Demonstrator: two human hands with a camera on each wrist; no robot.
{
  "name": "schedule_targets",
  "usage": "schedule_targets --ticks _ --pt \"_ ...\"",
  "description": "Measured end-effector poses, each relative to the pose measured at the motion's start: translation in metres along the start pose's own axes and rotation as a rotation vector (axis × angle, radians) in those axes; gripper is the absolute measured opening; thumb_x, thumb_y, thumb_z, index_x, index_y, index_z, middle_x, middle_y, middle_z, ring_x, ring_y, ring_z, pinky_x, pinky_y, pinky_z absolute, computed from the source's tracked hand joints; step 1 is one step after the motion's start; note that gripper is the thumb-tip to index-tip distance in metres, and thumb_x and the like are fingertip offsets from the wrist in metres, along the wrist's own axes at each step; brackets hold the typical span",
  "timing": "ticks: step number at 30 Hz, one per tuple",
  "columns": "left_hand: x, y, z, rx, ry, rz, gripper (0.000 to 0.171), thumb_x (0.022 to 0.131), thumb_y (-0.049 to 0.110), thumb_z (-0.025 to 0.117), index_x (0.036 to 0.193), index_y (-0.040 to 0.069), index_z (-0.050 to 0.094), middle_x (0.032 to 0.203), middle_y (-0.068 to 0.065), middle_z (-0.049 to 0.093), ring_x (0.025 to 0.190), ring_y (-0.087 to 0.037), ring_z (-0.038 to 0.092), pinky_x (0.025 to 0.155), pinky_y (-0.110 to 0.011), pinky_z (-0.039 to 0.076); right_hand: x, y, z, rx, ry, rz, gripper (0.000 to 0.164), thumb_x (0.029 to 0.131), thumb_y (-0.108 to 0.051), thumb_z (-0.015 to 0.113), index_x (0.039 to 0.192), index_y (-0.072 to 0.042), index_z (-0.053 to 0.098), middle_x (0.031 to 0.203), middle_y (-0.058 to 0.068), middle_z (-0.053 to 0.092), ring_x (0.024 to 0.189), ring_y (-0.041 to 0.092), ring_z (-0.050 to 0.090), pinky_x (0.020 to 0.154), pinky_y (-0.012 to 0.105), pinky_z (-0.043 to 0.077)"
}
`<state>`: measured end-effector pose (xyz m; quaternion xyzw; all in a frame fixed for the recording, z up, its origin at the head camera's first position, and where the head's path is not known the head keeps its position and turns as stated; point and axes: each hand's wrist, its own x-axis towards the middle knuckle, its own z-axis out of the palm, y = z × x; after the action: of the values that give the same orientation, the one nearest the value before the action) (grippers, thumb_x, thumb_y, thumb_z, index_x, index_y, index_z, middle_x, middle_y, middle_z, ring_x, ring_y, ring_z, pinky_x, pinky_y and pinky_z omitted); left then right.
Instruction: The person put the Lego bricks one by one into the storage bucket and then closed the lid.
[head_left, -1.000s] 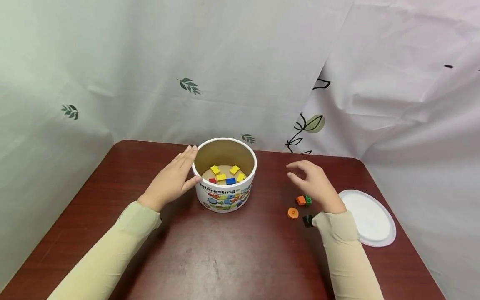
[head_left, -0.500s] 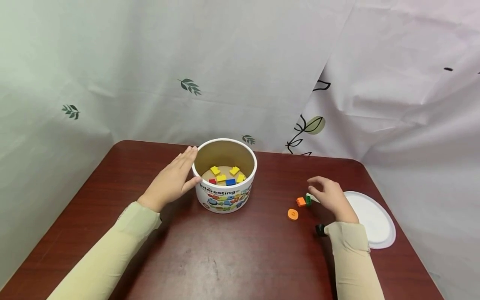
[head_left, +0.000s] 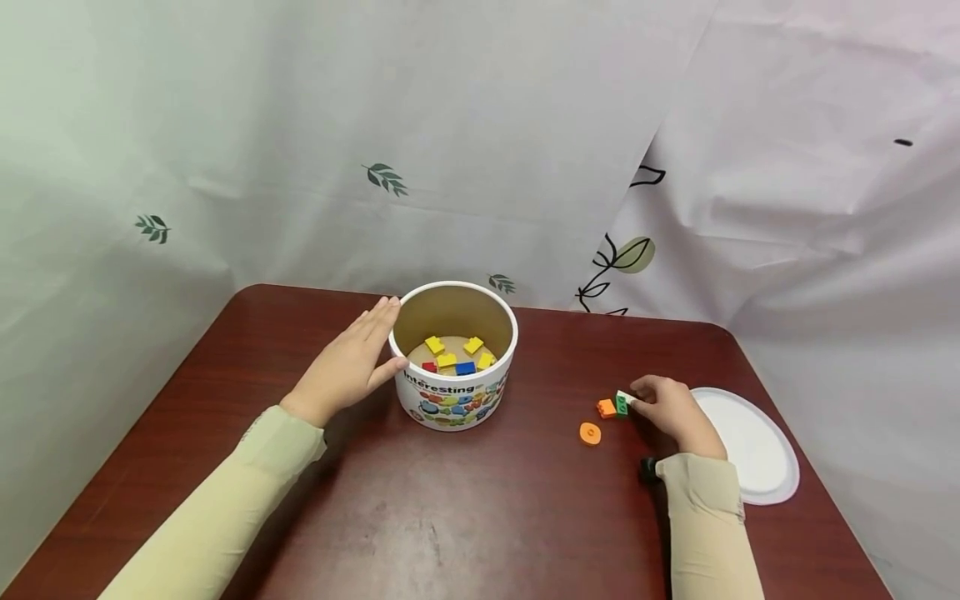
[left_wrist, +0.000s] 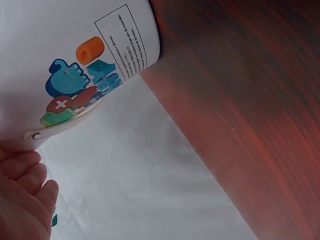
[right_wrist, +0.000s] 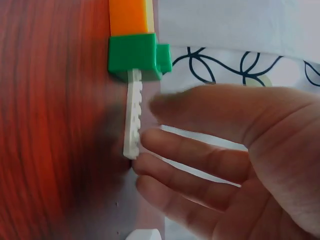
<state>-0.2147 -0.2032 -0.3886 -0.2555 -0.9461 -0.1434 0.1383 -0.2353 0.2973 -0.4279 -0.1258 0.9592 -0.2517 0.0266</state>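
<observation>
A white bucket [head_left: 450, 408] printed with colourful pictures stands at the table's back middle. My left hand [head_left: 341, 371] rests against its left side with long, nearly straight fingers, the thumb touching the near rim. Inside lie several yellow bricks [head_left: 446, 360], a blue brick [head_left: 466, 368] and a red brick [head_left: 429, 367]. To the right, my right hand [head_left: 678, 417] hovers low, its parted fingertips right at a thin white studded strip [right_wrist: 132, 120]. One end of that strip meets a green brick [right_wrist: 132, 55]. Beside the green brick is an orange brick [head_left: 606, 408].
An orange rounded piece [head_left: 590, 434] lies on the table [head_left: 525, 517] in front of the bricks. Partly behind my right hand is a white round lid [head_left: 753, 454]. A pale patterned cloth [head_left: 480, 150] hangs along the table's back edge.
My right hand has moved right and down, from beyond the bricks to the white strip. The left hand has stayed at the bucket, and the bricks lie where they were.
</observation>
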Motion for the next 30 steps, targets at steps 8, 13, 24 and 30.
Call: schedule_targets --ticks 8,13,24,30 --pt "-0.0007 0.0002 0.0011 -0.007 0.013 0.011 0.084 0.098 0.038 0.066 0.156 -0.009 0.026 0.162 -0.024 0.028 0.151 -0.039 0.024 0.124 -0.05 0.02 -0.0015 0.002 0.0021 0.005 -0.033 0.017 0.023 0.087 0.0 0.072 0.108 0.01 0.07 0.095 0.019 0.069 0.086 0.032 0.065 0.077 0.05 0.057" --pt "-0.0012 0.0012 0.0018 -0.006 0.008 0.0 0.084 0.098 0.039 0.065 0.156 -0.008 0.026 0.163 -0.023 0.027 0.152 -0.038 0.023 0.124 -0.05 0.02 -0.0025 0.0024 0.0043 0.008 -0.033 0.02 0.021 0.087 0.002 0.071 0.107 0.009 0.07 0.096 0.02 0.066 0.085 0.031 0.064 0.076 0.049 0.057" --pt "-0.0009 -0.0001 0.0023 -0.005 0.004 -0.004 0.084 0.098 0.039 0.065 0.156 -0.008 0.026 0.163 -0.022 0.028 0.152 -0.037 0.022 0.125 -0.048 0.019 0.0011 0.0056 0.005 -0.001 0.004 0.015 0.019 0.082 0.005 0.07 0.101 0.009 0.07 0.088 0.018 0.069 0.085 0.034 0.067 0.076 0.051 0.057" --pt "-0.0003 -0.0013 0.0019 -0.005 0.008 -0.001 0.084 0.098 0.038 0.065 0.156 -0.008 0.026 0.163 -0.023 0.028 0.153 -0.037 0.022 0.125 -0.049 0.019 0.003 0.0067 0.007 -0.033 0.027 0.016 0.019 0.079 0.005 0.07 0.098 0.008 0.07 0.084 0.014 0.069 0.079 0.029 0.065 0.072 0.046 0.056"
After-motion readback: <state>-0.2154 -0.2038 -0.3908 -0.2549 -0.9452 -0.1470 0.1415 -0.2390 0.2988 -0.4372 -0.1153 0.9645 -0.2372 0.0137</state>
